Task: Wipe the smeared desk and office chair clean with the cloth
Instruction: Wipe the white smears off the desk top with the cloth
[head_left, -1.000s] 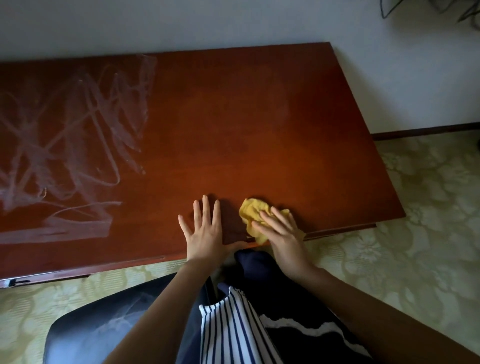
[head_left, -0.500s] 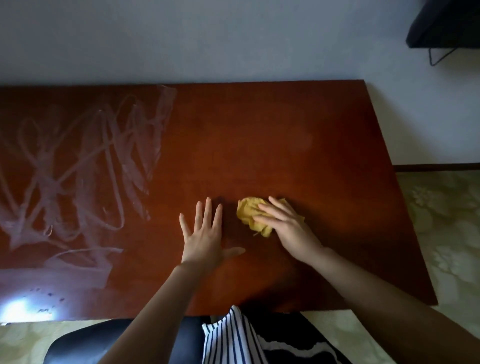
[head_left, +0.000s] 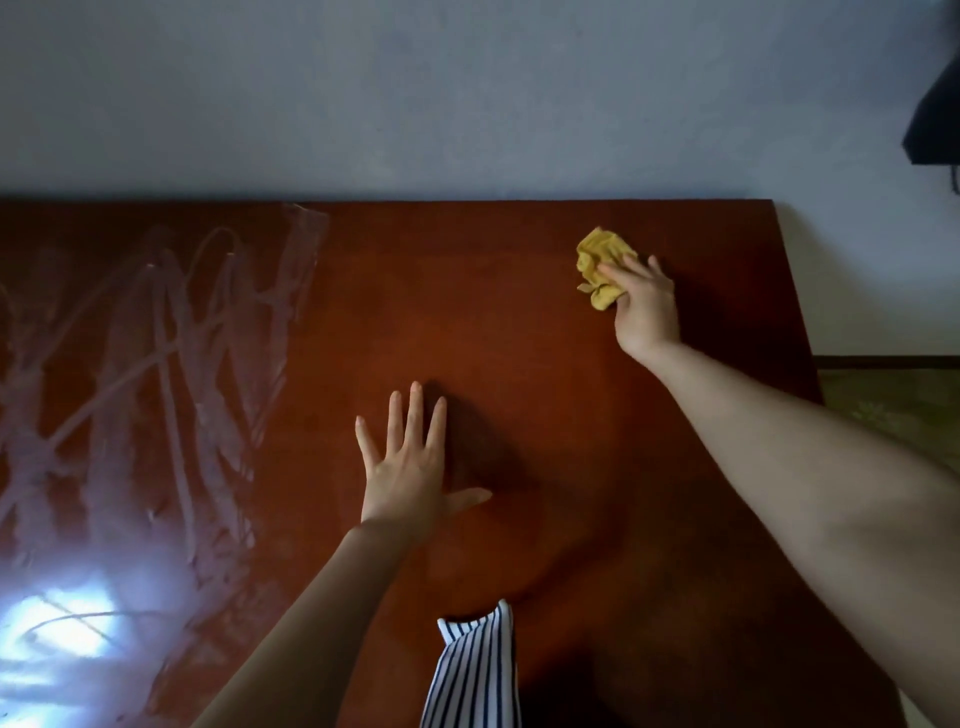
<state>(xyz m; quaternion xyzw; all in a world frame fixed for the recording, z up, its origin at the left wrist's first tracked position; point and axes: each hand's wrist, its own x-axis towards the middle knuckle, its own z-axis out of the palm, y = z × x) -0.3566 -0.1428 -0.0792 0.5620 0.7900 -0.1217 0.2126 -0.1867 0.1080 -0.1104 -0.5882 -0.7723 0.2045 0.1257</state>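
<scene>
The cloth (head_left: 602, 265), a yellow rag bunched into a wad, lies on the far right part of the desk (head_left: 545, 353), close to the back edge by the wall (head_left: 467, 104). The right hand (head_left: 647, 306) lies over its near side, fingers spread across the top and the thumb tucked against its lower edge, so the wad is gripped lightly and pressed down on the wood. Bunching it probably gives the hand a firm pad to rub with. The arm is stretched well out to reach that corner.

The left hand (head_left: 408, 467) rests flat on the middle of the desk, fingers straight and fanned, holding nothing. It looks like a brace that takes the body's weight during the long reach.

The wood around both hands looks clear of marks. The white smears (head_left: 156, 364) cover the left part of the desk, well apart from the cloth, so most of the wiping seems still to come. A striped garment (head_left: 475, 670) hangs at the near edge.
</scene>
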